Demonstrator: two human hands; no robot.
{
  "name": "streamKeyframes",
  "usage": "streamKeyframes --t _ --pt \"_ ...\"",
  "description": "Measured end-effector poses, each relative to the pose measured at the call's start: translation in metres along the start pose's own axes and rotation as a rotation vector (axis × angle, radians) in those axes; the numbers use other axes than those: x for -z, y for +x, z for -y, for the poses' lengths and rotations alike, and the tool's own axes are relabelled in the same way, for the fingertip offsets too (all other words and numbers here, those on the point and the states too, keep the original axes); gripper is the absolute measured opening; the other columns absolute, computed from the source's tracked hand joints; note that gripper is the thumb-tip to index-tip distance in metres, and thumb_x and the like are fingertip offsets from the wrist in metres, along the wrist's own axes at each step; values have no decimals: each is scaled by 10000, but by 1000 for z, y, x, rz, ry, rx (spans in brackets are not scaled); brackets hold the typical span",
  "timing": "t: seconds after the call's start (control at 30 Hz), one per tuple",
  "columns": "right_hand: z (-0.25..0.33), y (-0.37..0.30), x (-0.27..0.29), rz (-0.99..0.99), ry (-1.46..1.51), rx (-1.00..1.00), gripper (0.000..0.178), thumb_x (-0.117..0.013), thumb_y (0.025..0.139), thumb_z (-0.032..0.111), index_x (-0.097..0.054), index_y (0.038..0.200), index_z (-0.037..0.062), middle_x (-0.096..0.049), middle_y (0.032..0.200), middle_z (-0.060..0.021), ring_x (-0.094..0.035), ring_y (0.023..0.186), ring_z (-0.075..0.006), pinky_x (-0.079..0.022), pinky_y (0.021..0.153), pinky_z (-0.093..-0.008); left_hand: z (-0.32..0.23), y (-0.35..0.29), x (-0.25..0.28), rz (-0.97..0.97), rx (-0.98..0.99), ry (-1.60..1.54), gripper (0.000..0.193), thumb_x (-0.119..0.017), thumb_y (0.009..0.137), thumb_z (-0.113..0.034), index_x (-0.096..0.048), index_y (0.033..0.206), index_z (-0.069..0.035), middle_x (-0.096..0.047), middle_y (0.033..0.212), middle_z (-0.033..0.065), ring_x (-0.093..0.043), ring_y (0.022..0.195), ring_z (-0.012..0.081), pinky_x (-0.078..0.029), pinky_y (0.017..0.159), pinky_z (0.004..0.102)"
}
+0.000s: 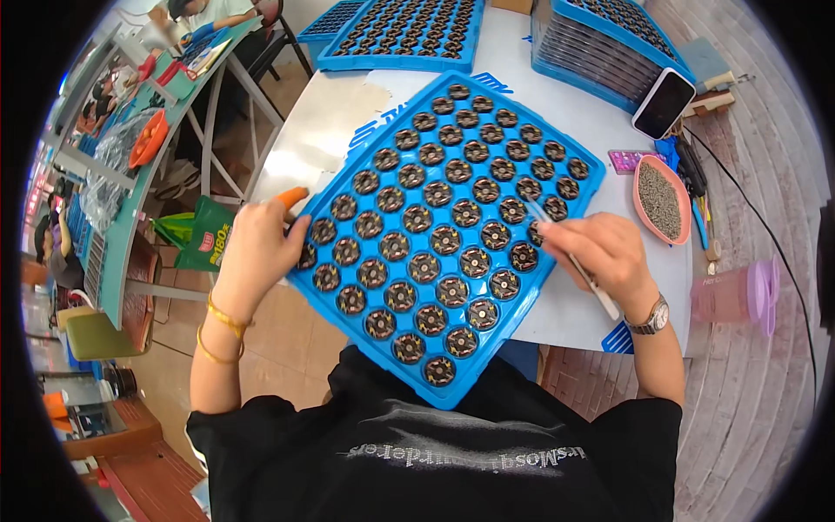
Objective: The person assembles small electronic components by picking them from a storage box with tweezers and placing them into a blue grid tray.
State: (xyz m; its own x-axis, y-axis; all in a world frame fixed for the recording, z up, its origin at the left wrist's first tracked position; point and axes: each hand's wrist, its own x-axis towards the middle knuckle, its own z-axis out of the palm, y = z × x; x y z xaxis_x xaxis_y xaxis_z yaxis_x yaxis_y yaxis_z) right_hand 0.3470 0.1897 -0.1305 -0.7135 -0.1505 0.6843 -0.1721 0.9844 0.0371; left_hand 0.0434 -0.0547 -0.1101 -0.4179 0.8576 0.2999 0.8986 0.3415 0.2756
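**Braced at nine o'clock, pointed at from three**

Clock directions run from the middle of the blue tray (445, 397). Far out at nine o'clock, beside the other workbench, is a green bag (209, 233).

Nearer in at nine, the person's left hand (261, 244) meets the tray's corner, thumb at the rim and an index finger in an orange finger cover (291, 197) held apart from it. Whether the remaining fingers close underneath cannot be seen. The grip seems meant to steady the tray, which lies askew, its six o'clock corner reaching over the person's lap; that angle probably brings the rows of round dark parts (445, 239) within reach.

Toward twelve, a second filled tray (391, 63) rests farther back, apparently out of the way. At one o'clock rises a stack of trays (583, 74), which likely saves table space.

At three, the right hand (600, 252) pinches a slim pale tool (596, 287), probably tweezers, its tip over the tray's right-hand parts; a pencil-like hold would suit fine control. Beyond, a phone (664, 104) leans at two o'clock, and a pink bowl (684, 222) of granules sits near three, presumably handy for the right hand.
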Motion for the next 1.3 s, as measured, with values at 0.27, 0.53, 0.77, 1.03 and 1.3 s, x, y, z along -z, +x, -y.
streamKeyframes --t 0.27,0.53,0.77,1.03,1.3 --pt "-68 -88 9 -132 -67 -32 338 -770 699 -13 -688 1018 59 -660 802 -70 -604 618 -173 -449 529 -271 -78 -79 -38 -69 285 165 458 -638 758 -29 -542 1201 39 -599 615 179 -596 628 363 -463 607 458" --pt "-111 -141 13 -141 -20 -142 307 -749 738 -26 -685 1028 48 -674 847 -80 -627 673 -162 -480 571 -257 -168 -111 -74 -13 465 -96 322 -716 750 -83 -534 992 23 -582 581 92 -597 531 223 -457 514 327" --pt "-112 -139 26 -155 -22 -223 260 -735 778 -7 -689 1031 32 -688 898 -72 -636 746 -139 -497 635 -255 -210 -84 -91 517 330 -673 356 -751 787 -86 -523 1044 8 -703 823 101 -715 765 188 -573 682 278" --pt "-132 -145 28 -308 471 -751 296 -622 927 115 -608 1196 -8 -631 924 -7 -559 745 -82 -453 658 -197 -226 -53 -154 417 -223 -625 283 -747 784 -181 -648 977 0 -646 804 74 -609 621 243 -477 544 373" --pt "-167 -160 36 -544 1693 -1072 423 -537 970 93 -419 1339 -77 -517 917 -24 -474 774 -70 -453 675 -181 -206 -22 -170 -245 -784 -158 313 -841 636 -265 -727 912 -172 -566 768 -70 -452 644 117 -354 514 241"
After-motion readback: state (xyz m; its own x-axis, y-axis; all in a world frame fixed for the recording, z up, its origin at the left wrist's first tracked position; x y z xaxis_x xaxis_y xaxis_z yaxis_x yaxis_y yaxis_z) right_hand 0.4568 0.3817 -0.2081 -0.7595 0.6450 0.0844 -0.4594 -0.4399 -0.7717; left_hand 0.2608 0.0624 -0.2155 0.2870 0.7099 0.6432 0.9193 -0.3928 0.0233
